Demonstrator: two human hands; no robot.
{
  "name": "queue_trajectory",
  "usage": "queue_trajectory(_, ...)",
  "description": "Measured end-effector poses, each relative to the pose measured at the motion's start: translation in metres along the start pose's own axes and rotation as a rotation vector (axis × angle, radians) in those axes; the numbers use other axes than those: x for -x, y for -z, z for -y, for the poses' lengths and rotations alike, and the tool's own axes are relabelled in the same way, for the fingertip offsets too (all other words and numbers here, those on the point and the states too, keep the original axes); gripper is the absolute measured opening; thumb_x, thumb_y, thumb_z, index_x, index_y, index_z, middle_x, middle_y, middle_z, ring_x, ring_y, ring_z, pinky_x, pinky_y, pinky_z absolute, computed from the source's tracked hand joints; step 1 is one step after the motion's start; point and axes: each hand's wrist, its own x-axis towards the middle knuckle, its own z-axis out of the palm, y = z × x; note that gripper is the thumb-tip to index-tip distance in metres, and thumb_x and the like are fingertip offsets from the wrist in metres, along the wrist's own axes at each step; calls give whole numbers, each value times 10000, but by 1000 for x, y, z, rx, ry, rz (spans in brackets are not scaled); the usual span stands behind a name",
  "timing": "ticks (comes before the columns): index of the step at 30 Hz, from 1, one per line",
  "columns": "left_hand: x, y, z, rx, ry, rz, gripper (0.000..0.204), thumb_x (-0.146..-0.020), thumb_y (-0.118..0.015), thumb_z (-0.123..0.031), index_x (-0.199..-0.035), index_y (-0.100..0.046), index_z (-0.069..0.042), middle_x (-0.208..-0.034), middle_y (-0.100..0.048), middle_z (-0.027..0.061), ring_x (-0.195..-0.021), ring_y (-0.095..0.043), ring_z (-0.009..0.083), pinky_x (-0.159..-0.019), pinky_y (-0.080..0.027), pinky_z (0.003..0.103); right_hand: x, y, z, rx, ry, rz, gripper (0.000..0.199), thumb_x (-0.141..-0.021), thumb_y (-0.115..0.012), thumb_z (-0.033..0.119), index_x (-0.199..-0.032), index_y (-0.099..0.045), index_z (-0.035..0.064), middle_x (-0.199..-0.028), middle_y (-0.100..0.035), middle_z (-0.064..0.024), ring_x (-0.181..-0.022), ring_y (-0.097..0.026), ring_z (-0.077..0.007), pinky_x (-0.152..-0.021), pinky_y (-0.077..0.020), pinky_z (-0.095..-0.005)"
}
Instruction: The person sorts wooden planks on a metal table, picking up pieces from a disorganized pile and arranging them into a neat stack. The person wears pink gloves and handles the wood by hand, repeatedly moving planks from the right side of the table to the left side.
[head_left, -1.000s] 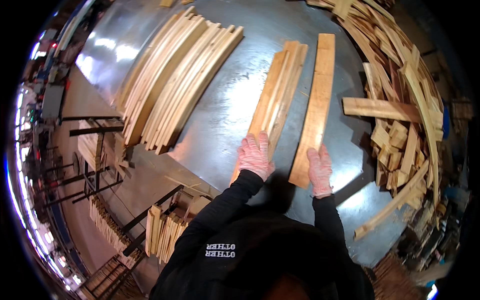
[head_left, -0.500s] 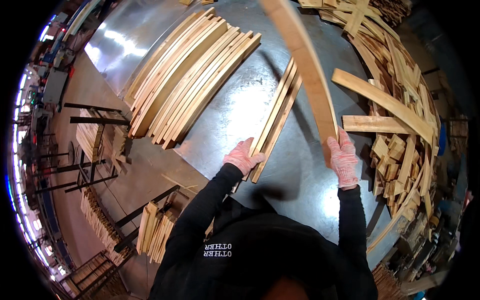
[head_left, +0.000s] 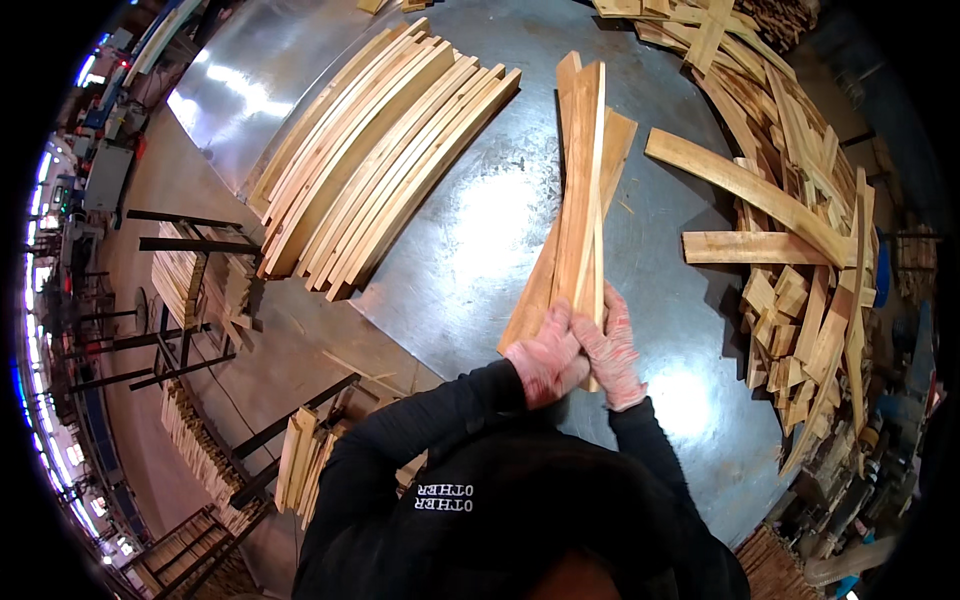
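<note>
Over the shiny grey metal table (head_left: 670,310), a worker's pink-gloved left hand (head_left: 547,357) and right hand (head_left: 614,352) clasp slim tan wooden boards (head_left: 581,190) by their near ends, likely stiff, light and best gripped edgewise.

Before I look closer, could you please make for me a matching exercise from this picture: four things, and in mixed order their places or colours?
Column one
1. Left hand and right hand
2. Row of boards
3. Wood heap
4. Sleeves

Column two
A. Black
B. Along the picture's right side
C. In pink-and-white gloves, touching crossed boards
D. On the metal table, picture's upper left

Pairs: 1-C; 2-D; 3-B; 4-A
</note>
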Motion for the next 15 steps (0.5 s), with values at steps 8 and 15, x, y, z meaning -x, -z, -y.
queue_trajectory(8, -20, 69, -61, -457, -608, 191, 669, -799, -698, -401, -1354, -536, -65, -1234, -576, 142, -1021, -590, 287, -876, -465, 456, 64, 70, 13, 39, -264, 355, 720, -879, -631, 80, -1506, -283, 10, -1395, -515, -124, -1278, -500, -201, -1073, -409, -322)
queue_trajectory(15, -33, 110, 1, -1115, -724, 782, 969, -566, -749, -485, -1383, -441, -62, -1420, -448, 218, -1338, -431, 378, -1131, -179, 627, 125, 66, 18, -150, -659, 552, 626, -955, -567, 116, -1527, -324, 48, -1457, -477, -59, -1332, -434, -155, -1120, -337, -307)
